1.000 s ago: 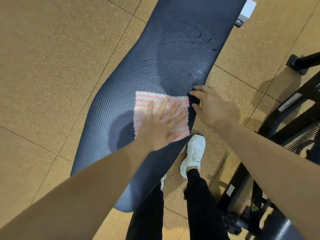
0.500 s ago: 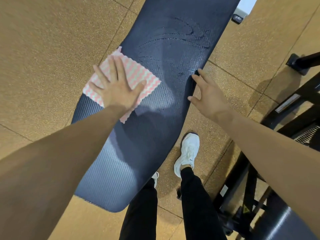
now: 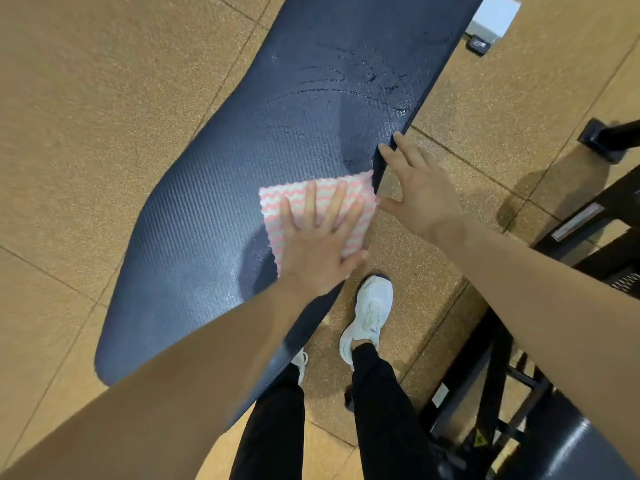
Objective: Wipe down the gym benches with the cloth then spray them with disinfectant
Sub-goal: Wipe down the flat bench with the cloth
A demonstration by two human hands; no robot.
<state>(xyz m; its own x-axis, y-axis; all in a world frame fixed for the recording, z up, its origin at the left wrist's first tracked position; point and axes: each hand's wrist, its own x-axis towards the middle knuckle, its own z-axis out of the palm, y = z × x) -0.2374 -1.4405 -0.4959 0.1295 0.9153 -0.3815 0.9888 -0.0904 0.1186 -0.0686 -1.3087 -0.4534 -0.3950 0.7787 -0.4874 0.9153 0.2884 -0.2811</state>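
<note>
While we look down on the dark blue worktop, our left grip lies released, its straight, spread fingers pressing the pink-and-white striped cloth flat onto the padding at its right edge. Our right grip is released too, with fingertips touching that same edge just beyond the cloth. Wet streaks shine on the padding farther up. Our white shoe stands on the tan floor beside the worktop, near a black frame.
</note>
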